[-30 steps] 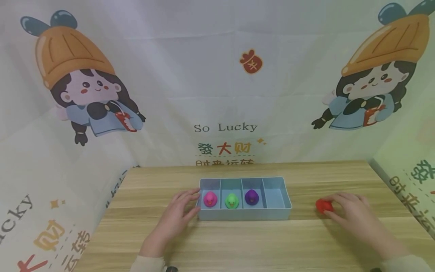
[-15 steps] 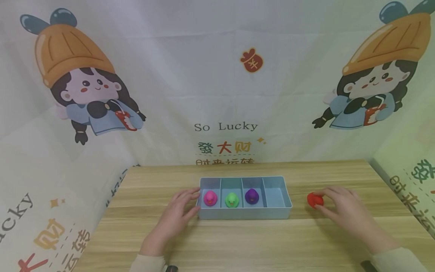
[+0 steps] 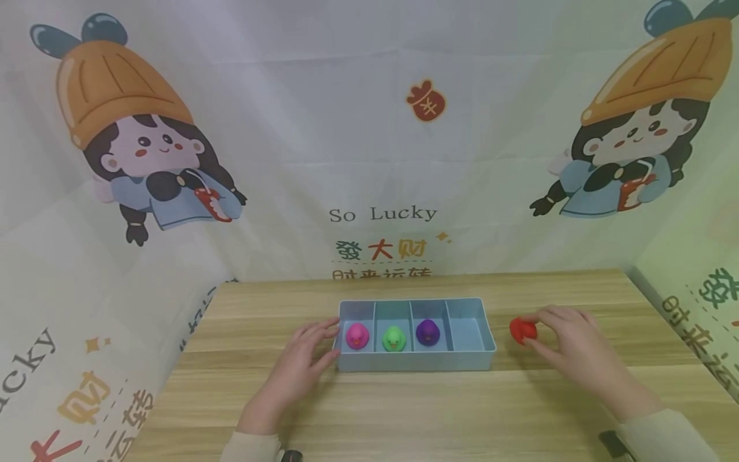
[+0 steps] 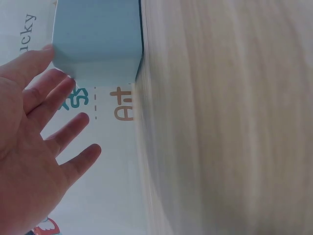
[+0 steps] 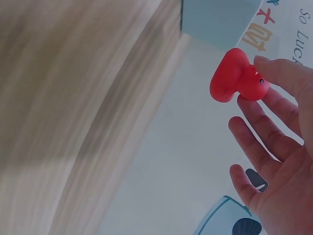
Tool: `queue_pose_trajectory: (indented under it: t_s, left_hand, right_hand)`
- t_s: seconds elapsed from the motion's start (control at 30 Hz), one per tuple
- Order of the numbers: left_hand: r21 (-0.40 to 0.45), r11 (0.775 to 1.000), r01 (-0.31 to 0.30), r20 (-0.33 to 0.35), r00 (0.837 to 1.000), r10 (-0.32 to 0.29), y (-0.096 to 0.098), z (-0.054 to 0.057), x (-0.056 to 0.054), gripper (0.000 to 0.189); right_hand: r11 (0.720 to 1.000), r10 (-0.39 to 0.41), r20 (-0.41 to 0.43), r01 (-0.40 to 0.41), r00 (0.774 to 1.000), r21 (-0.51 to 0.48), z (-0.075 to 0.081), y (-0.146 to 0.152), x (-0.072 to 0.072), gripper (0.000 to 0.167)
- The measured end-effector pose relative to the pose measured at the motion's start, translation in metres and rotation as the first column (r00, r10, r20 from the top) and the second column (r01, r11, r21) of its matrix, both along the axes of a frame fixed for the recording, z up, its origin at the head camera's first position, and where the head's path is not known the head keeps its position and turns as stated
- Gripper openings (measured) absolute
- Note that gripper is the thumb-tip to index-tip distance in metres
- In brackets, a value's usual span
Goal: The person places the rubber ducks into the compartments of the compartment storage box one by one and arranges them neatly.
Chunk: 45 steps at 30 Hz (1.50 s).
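My right hand (image 3: 577, 343) pinches a red rubber duck (image 5: 230, 78) by its head, between thumb and fingertips, to the right of a light blue divided box (image 3: 413, 362). In the right wrist view the duck is off the table and its body sticks out past the fingers. My left hand (image 3: 301, 354) rests its fingertips at the box's left end, fingers spread and only slightly bent. Inside the box, from the left, sit a pink duck (image 3: 357, 336), a green duck (image 3: 394, 339) and a purple duck (image 3: 428, 333), one to a compartment.
The box stands on a wood-grain table (image 3: 404, 410), toward its back edge. Behind and on both sides hangs a pale printed cloth (image 3: 369, 128) with cartoon figures and lettering. A dark band shows at each sleeve's cuff.
My right hand has moved left with the red duck, up from the table and closer to the box's right end. The left hand and the box have stayed in place.
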State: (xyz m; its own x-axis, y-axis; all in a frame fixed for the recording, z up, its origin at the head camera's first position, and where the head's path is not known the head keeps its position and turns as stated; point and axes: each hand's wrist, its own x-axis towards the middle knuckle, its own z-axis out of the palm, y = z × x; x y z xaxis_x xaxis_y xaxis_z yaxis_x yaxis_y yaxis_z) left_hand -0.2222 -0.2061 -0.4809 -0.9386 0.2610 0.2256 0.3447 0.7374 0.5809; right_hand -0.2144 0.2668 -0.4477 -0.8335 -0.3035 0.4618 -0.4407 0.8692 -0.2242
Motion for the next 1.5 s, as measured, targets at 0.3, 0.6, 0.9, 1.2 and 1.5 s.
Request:
queue_pose_trajectory:
  t_s: [0.3,0.6,0.9,1.2,1.5]
  left_hand:
    - [0.004,1.000,0.001,0.006,1.000,-0.001,0.000,0.001,0.001,0.045]
    - [-0.002,1.000,-0.001,0.004,1.000,0.001,-0.001,0.001,0.001,0.045]
    - [-0.016,1.000,0.006,-0.018,1.000,-0.007,-0.002,0.000,-0.001,0.046]
    - [-0.010,1.000,-0.003,0.010,1.000,0.003,-0.001,-0.002,-0.001,0.046]
    - [-0.011,1.000,0.008,-0.013,1.000,-0.008,-0.002,-0.004,-0.002,0.045]
  right_hand:
    - [1.000,0.011,0.024,-0.011,1.000,-0.021,0.006,-0.010,-0.005,0.032]
    - [0.999,0.019,0.015,-0.018,1.000,-0.026,0.009,-0.024,-0.011,0.031]
    - [0.998,0.042,0.042,-0.039,0.998,-0.057,0.007,-0.037,-0.014,0.030]
    - [0.995,0.068,0.016,-0.067,0.998,-0.068,0.007,-0.050,-0.018,0.032]
    - [0.997,0.076,0.030,-0.075,0.997,-0.032,0.005,-0.064,-0.021,0.032]
